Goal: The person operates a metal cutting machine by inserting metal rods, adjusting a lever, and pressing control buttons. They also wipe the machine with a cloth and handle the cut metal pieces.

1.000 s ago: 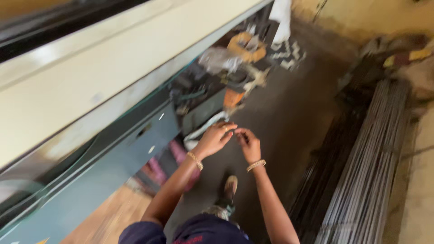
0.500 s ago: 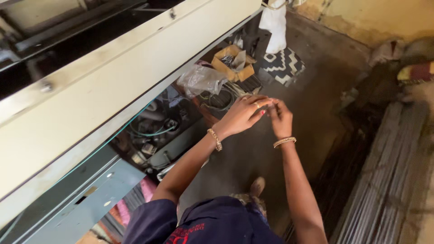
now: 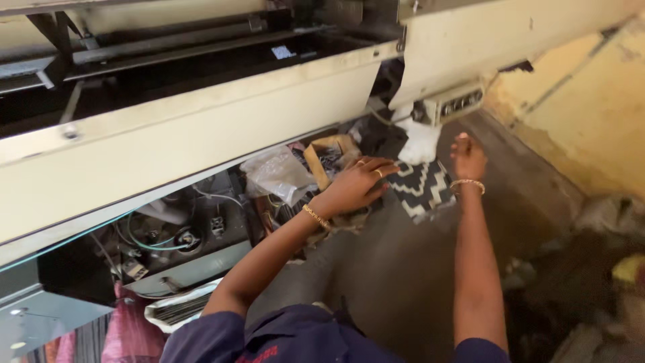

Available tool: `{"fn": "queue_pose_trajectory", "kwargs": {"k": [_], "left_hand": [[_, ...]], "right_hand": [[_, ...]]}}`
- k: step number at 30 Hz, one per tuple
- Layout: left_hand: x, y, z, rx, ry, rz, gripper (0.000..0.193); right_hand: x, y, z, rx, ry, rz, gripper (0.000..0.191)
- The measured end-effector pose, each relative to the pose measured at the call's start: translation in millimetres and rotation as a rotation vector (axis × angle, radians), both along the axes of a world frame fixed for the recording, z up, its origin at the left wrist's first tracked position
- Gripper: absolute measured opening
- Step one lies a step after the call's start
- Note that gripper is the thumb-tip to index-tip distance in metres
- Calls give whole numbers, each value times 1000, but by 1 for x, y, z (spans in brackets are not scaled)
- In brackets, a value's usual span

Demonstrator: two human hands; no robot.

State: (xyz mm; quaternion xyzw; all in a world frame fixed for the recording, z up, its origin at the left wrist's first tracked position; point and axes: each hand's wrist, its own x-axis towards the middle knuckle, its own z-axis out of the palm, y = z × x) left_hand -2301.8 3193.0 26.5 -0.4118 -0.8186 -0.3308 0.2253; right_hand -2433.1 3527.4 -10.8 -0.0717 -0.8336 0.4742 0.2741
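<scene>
Change since the earlier frames: both hands, then joined mid-air, now parted and reaching toward the machine base. Left hand [image 3: 359, 183]: fingers loosely spread, palm down on the black-and-white patterned cloth [image 3: 420, 188], near a clear plastic bag [image 3: 275, 173], apparently steadying it. Right hand [image 3: 467, 156]: fingers curled together, holding nothing visible, just beside the white rag [image 3: 418, 140]. Cloth lies on the floor under the cream machine panel [image 3: 201, 134].

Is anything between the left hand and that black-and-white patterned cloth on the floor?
Nothing visible. The left hand has its fingertips at the near edge of the patterned cloth, with no object between. The right hand hovers just past its far side.
</scene>
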Motion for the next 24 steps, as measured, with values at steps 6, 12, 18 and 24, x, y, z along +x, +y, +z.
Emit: {"fn": "queue_pose_trajectory", "kwargs": {"k": [6, 12, 18, 24], "left_hand": [[-50, 25, 21, -52, 112, 140, 44], [-55, -8, 61, -52, 224, 269, 46], [-54, -45, 99, -50, 342, 407, 43], [-76, -111, 151, -94, 478, 755, 47]], "right_hand": [[-125, 47, 2, 482, -81, -207, 60], [-170, 56, -3, 646, -210, -313, 47], [-165, 67, 8, 656, -30, -233, 31], [-129, 61, 26, 752, 110, 143, 19]]}}
